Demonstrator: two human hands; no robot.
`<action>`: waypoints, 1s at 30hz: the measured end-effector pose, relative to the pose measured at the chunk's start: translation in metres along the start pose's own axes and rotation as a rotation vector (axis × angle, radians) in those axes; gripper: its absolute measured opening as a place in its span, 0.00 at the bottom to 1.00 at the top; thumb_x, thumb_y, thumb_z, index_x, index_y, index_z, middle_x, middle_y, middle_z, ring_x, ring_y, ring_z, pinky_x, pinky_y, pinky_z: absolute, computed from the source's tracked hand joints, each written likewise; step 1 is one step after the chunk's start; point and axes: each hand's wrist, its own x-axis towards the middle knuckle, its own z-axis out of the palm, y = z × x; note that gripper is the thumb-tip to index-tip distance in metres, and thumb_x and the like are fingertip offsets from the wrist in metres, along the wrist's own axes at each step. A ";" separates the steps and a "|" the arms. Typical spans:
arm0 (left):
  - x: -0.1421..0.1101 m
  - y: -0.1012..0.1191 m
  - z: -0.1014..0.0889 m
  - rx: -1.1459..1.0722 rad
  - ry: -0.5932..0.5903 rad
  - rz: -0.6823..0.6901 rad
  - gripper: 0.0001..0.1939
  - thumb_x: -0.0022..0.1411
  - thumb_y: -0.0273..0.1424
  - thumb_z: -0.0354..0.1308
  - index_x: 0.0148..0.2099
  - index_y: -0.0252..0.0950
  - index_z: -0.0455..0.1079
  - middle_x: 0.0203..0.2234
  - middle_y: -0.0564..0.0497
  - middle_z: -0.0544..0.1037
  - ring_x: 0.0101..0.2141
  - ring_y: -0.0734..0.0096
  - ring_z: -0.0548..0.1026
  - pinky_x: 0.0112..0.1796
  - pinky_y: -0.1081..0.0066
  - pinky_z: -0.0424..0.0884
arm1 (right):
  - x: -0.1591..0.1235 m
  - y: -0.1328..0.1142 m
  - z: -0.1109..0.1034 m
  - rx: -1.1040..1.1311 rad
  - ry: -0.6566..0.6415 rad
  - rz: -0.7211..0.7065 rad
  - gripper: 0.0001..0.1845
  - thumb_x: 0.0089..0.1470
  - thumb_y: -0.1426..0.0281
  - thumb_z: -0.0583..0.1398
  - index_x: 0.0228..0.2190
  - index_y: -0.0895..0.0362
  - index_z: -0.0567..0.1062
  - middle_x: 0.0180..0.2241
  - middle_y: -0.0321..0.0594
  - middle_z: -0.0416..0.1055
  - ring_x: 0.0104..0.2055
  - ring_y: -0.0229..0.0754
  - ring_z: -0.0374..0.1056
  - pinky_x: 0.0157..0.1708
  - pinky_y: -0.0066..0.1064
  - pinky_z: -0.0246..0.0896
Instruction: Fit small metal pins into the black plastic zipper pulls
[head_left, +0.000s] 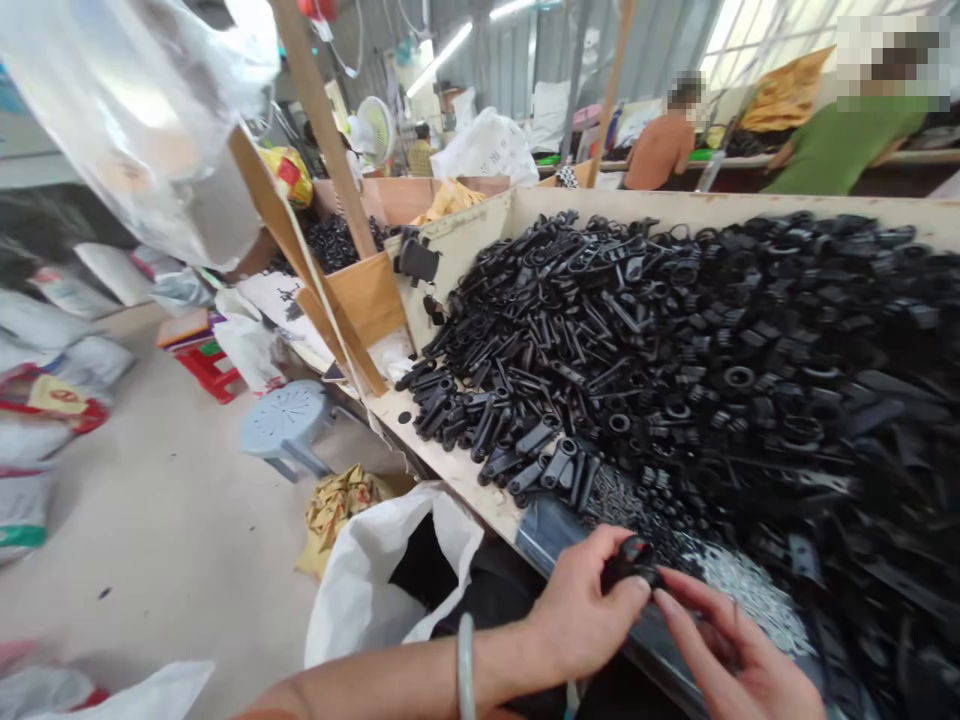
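Black clip (631, 562) at bench edge (480, 500)

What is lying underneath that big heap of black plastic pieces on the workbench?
The black plastic pieces rest on a pale wooden benchtop, bare along its near edge. By the left hand, small silvery parts spread under the heap's edge. What lies beneath the deeper pile is covered.

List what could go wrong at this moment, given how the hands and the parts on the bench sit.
1. The left hand pinches a small black part at the bench edge, with the right hand fingertips just meeting it; a slip could drop it into the open white bag or onto the floor.
2. The heap of black plastic parts reaches close to that edge, so a nudge might push pieces off.
3. Small silvery pieces lie loose under the hands and could scatter.
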 end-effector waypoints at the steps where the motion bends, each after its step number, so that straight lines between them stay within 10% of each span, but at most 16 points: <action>1: -0.002 0.002 -0.002 -0.036 -0.036 -0.034 0.14 0.60 0.32 0.61 0.49 0.37 0.71 0.29 0.55 0.71 0.26 0.75 0.69 0.28 0.74 0.64 | -0.002 -0.003 0.000 0.002 0.010 0.009 0.26 0.44 0.48 0.69 0.38 0.53 0.85 0.27 0.41 0.80 0.26 0.46 0.75 0.24 0.29 0.72; 7: -0.011 0.019 -0.020 -0.373 -0.224 -0.383 0.21 0.48 0.32 0.66 0.46 0.35 0.70 0.38 0.50 0.74 0.28 0.77 0.72 0.28 0.74 0.63 | -0.015 -0.024 -0.001 0.046 0.041 -0.150 0.14 0.50 0.58 0.69 0.34 0.55 0.85 0.27 0.40 0.79 0.25 0.41 0.72 0.25 0.28 0.69; 13: -0.019 0.021 -0.026 -0.142 -0.321 -0.269 0.20 0.61 0.30 0.59 0.55 0.35 0.71 0.36 0.51 0.73 0.30 0.74 0.71 0.32 0.72 0.65 | -0.025 -0.041 0.008 -0.011 -0.013 -0.419 0.09 0.61 0.69 0.64 0.40 0.49 0.85 0.33 0.38 0.79 0.28 0.38 0.71 0.27 0.27 0.67; 30: -0.026 0.026 -0.028 0.509 -0.300 -0.028 0.14 0.69 0.36 0.55 0.52 0.37 0.73 0.40 0.47 0.80 0.39 0.63 0.76 0.43 0.65 0.71 | -0.030 -0.039 0.002 -0.180 -0.037 -0.508 0.11 0.63 0.74 0.64 0.44 0.50 0.83 0.33 0.36 0.77 0.31 0.37 0.73 0.29 0.26 0.66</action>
